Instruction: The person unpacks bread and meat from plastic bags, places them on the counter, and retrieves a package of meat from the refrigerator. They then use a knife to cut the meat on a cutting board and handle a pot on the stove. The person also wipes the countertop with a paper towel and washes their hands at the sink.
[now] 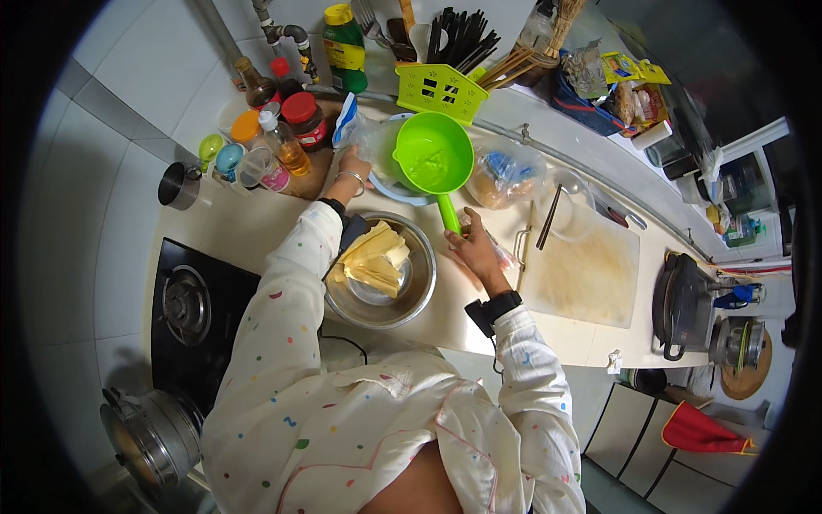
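My right hand grips the handle of a bright green plastic dipper, with a glossy, rippled sheen at its bottom. My left hand is at the near side of a clear plastic bag with a blue-and-white top, beside a light blue dish. Whether its fingers close on bag or dish cannot be made out. The dipper hides part of both. Between my forearms stands a stainless steel bowl containing folded yellowish sheets.
A knotted plastic bag of brownish items sits right of the dipper. Beyond lie a cutting board, dark chopsticks and an electric griddle. Jars and bottles crowd the back left. A gas hob and steamer pot are left.
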A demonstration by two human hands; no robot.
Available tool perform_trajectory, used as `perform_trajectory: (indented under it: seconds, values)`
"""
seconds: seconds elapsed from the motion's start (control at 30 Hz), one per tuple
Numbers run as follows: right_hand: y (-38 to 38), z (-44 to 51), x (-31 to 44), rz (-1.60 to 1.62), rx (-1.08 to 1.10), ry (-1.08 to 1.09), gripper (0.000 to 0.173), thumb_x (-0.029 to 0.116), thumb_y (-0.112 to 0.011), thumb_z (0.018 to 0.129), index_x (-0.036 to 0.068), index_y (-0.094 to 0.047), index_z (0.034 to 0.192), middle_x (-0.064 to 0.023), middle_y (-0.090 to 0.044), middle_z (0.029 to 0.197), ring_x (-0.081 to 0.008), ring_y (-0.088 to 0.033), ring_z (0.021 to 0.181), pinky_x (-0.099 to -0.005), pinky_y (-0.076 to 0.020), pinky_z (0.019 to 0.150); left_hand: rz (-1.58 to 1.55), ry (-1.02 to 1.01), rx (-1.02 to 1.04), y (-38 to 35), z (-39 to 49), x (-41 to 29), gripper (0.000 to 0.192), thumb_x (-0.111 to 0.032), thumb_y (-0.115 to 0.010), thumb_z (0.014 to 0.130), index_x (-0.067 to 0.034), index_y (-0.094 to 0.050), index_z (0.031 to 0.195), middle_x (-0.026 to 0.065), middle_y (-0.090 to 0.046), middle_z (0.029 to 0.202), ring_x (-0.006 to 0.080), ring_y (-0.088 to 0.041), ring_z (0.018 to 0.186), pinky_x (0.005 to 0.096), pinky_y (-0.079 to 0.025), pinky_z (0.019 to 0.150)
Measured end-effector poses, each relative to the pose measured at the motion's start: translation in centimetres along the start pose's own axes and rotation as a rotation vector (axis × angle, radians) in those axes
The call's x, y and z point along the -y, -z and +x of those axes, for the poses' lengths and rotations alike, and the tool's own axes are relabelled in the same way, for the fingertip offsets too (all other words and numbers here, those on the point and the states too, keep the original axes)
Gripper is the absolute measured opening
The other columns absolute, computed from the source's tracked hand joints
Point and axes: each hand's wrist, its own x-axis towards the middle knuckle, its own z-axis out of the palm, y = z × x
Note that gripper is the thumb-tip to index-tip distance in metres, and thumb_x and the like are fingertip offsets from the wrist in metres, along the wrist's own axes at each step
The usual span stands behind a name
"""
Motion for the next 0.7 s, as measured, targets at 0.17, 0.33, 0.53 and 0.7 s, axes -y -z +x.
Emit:
perform_trajectory:
  seconds: [0.17,0.33,0.53,0.7]
  values:
    - [-1.4,-0.4,-0.8,0.118,0.008,0.001,0.070,0.021,-0.069,0.082,0.001,-0.030,0.136,-0.0187,-0.058,0.095,-0.0222,-0.058,0.075,-0.0330,-0.0483,0.068,-0.017,0.026,0.211,1.3,0.0,-0.3,0.077,-0.002,-0.062,0.080,-0.018,-0.023,0.144,0.0100,-0.038,0.140,0.0333,-0.053,0.112,0.0462,-0.058,0.069]
    - [-1.7,-2.0,-0.9,0.176,0.030,-0.077,0.074,0.025,-0.069,0.082,-0.002,-0.026,0.137,-0.0144,-0.058,0.087,-0.0182,-0.056,0.069,-0.0308,-0.0478,0.064,-0.026,-0.032,0.215,2.8,-1.3,0.9,0.086,-0.024,-0.073,0.076,-0.020,-0.021,0.145,0.0140,-0.039,0.139,0.0286,-0.046,0.119,0.0484,-0.047,0.085]
    - [-0.2,-4.3,-0.8,0.193,0.022,-0.079,0.071,0.029,-0.062,0.087,0.000,-0.024,0.140,-0.0183,-0.057,0.105,-0.0227,-0.058,0.091,-0.0330,-0.0479,0.078,-0.115,-0.042,0.324,8.0,-4.8,0.7,0.066,-0.026,-0.066,0.084,-0.015,-0.034,0.140,0.0090,-0.043,0.137,0.0186,-0.046,0.119,0.0412,-0.040,0.095]
    - [2.9,-8.1,-2.8,0.215,-0.010,-0.081,0.060,0.028,-0.061,0.089,0.002,-0.034,0.136,-0.0133,-0.061,0.098,-0.0199,-0.060,0.085,-0.0309,-0.0481,0.074,-0.309,-0.108,0.390,11.6,-11.6,0.8,0.045,-0.023,-0.058,0.090,-0.008,-0.047,0.130,0.0089,-0.058,0.121,0.0189,-0.056,0.109,0.0324,-0.040,0.091]
